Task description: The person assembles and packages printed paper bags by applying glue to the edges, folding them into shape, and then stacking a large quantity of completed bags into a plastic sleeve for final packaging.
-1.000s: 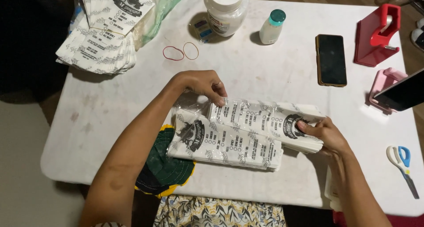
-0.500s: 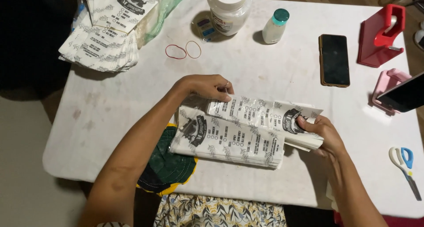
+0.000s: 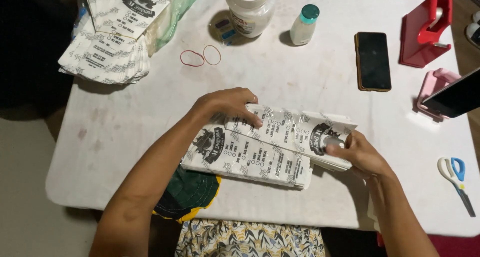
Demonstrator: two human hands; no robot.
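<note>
Left hand (image 3: 227, 103) presses curled fingers onto the top printed paper bag (image 3: 295, 132), while the right hand (image 3: 357, 154) pinches its opposite end. Beneath both hands, a stack of bags (image 3: 245, 159) lies on the white surface (image 3: 310, 77).

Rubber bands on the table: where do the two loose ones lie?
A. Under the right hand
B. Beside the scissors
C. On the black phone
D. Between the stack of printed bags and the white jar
D: the two rubber bands lie on the bare table between the stacked printed bags and the white jar.
</note>
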